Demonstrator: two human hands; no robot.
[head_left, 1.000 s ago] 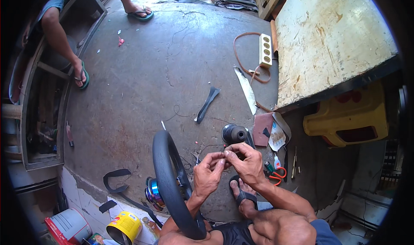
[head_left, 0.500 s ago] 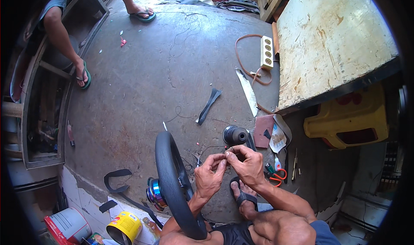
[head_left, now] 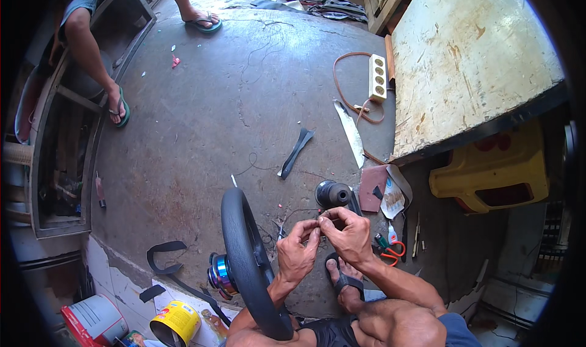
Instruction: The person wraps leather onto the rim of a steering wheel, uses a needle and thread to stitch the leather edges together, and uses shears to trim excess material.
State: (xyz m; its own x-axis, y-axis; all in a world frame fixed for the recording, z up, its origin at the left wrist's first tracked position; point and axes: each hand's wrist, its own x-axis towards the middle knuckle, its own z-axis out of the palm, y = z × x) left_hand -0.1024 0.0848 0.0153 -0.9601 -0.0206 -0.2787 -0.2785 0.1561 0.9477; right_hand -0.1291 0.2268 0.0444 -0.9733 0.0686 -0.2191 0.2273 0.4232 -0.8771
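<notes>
My left hand [head_left: 295,253] and my right hand [head_left: 349,236] meet fingertip to fingertip in front of my knees, both pinched. Whatever lies between the fingers is too small to make out; a thin dark thread [head_left: 299,211] curves close by them. A black steering wheel [head_left: 239,249] stands on edge against my left arm, with a shiny blue-purple metal hub [head_left: 220,273] on its left side. Just beyond my right hand is a dark round tool with a knob-like end [head_left: 334,193]. Orange-handled scissors [head_left: 395,253] lie to the right of my hands.
A black strip [head_left: 296,154] and a white strip [head_left: 350,133] lie on the floor ahead. A power strip [head_left: 377,77] with a brown cord is beside the worn table [head_left: 470,60]. Another person's sandaled foot [head_left: 118,105] is at far left. A yellow can [head_left: 177,322] stands lower left.
</notes>
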